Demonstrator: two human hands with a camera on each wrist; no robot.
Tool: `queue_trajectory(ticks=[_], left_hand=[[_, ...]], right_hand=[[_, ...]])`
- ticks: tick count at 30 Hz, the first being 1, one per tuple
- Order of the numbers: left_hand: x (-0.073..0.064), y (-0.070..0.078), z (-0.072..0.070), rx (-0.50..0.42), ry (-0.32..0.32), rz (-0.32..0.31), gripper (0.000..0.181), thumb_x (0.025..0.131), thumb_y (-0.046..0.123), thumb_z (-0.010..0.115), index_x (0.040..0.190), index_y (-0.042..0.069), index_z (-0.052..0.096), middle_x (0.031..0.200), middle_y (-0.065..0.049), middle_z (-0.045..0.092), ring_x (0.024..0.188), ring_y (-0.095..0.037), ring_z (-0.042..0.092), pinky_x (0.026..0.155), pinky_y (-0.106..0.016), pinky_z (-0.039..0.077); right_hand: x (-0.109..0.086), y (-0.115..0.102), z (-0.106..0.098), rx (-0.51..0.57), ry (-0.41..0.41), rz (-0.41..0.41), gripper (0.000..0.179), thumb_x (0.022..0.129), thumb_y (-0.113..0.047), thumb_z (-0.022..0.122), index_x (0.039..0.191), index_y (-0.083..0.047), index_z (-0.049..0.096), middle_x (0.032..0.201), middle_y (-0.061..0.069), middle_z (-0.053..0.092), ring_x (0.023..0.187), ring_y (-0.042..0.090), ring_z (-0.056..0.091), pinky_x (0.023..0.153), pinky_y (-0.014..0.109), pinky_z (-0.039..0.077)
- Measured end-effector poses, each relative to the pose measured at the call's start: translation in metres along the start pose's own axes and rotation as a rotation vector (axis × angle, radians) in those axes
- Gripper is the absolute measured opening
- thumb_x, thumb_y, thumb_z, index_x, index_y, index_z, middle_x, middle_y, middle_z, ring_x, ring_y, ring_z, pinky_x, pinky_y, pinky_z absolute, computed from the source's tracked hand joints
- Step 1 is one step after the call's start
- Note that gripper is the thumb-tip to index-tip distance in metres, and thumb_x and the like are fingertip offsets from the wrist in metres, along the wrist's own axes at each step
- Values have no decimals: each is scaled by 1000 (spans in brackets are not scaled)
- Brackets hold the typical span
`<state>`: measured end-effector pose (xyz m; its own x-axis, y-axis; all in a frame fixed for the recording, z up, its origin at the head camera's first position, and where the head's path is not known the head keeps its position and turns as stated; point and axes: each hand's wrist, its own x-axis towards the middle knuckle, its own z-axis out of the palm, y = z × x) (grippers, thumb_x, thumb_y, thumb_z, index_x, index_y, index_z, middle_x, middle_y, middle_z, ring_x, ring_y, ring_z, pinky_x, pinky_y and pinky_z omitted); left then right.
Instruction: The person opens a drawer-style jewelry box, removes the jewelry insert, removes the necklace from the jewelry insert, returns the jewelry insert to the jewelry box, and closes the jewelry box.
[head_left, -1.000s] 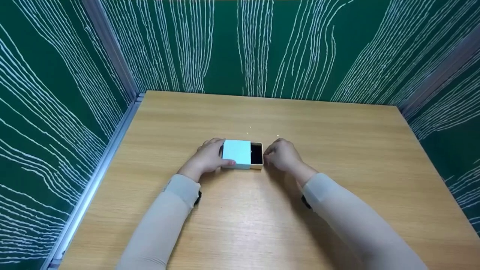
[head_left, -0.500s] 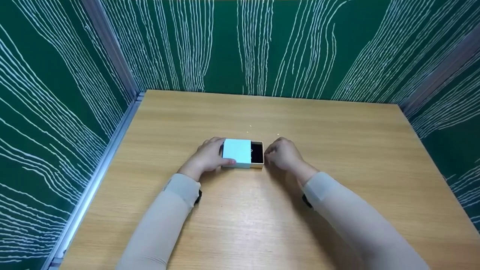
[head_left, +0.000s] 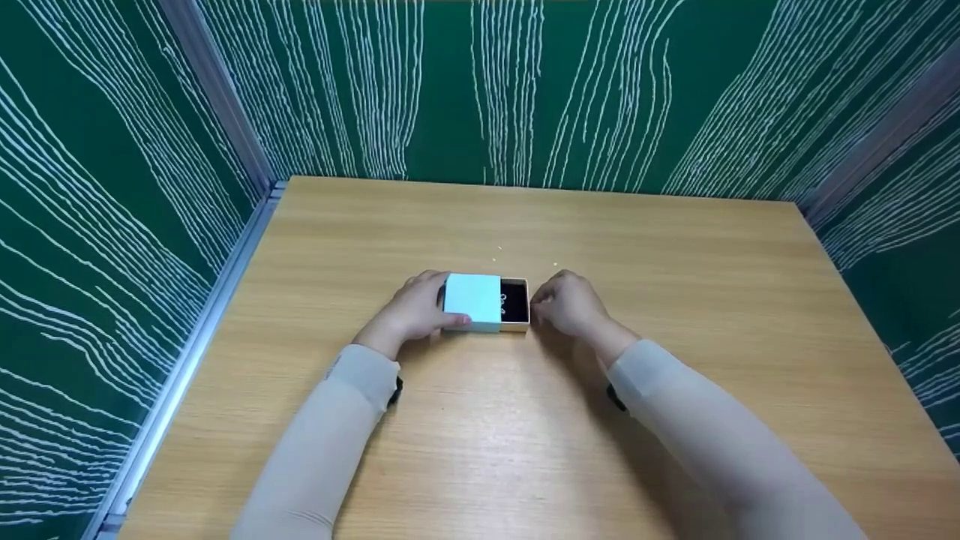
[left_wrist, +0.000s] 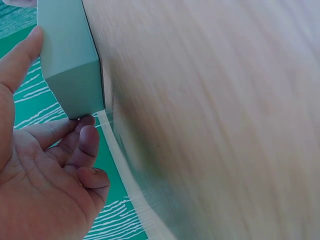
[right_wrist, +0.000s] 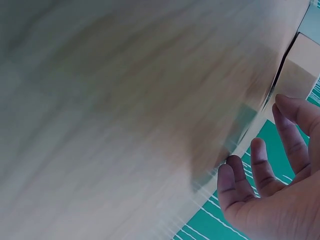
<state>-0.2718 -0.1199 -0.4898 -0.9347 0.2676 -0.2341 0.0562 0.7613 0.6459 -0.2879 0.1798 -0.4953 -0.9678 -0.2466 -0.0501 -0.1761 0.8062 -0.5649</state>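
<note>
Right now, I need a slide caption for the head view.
Left hand holds a blue box sleeve; right hand at the end of its partly exposed drawer, on a wooden table.

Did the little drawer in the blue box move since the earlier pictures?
Yes, a little to the right: against the pale speck on the table, the drawer has slid slightly farther out of the blue cover.

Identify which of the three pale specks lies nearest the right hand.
The rightmost speck, beyond the right hand; the other two specks lie farther left, beyond the box.
</note>
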Motion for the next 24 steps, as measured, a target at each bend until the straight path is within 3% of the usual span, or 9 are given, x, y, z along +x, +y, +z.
queue_trajectory(ticks=[6, 9, 13, 20, 24], left_hand=[[0, 0, 0, -5, -2, -4, 102, 100, 52, 86, 179, 12, 33, 186, -12, 32, 175, -36, 27, 144, -56, 26], [0, -1, 0, -8, -2, -10, 103, 100, 52, 86, 179, 12, 32, 187, -11, 31, 175, -36, 26, 144, -56, 25], [1, -1, 0, -7, -3, -11, 104, 100, 52, 86, 179, 12, 32, 187, -12, 30, 175, -35, 26, 144, -55, 25], [2, -1, 0, 11, 5, 22, 101, 100, 49, 86, 177, 7, 35, 184, -14, 36, 173, -36, 30, 144, -54, 27], [2, -1, 0, 5, -2, 8, 101, 101, 50, 85, 178, 9, 34, 185, -13, 34, 174, -36, 29, 144, -54, 26]], right_hand=[[1, 3, 0, 25, -14, 14, 18, 102, -11, 72, 104, -5, 89, 113, 15, 78, 115, 31, 68, 110, 49, 56], [1, 4, 0, 111, -41, 48, 17, 104, -12, 73, 106, -3, 88, 102, 12, 81, 99, 22, 67, 93, 36, 57], [1, 7, 1, 229, -71, 97, 16, 105, -11, 76, 109, 1, 86, 101, 11, 82, 83, 13, 63, 73, 23, 52], [0, 9, 1, 228, -42, 76, 16, 102, -10, 78, 107, 4, 86, 102, 11, 82, 81, 8, 59, 71, 20, 48], [0, 11, 1, 229, -43, 80, 16, 102, -10, 78, 107, 4, 86, 101, 9, 82, 81, 8, 58, 72, 20, 48]])
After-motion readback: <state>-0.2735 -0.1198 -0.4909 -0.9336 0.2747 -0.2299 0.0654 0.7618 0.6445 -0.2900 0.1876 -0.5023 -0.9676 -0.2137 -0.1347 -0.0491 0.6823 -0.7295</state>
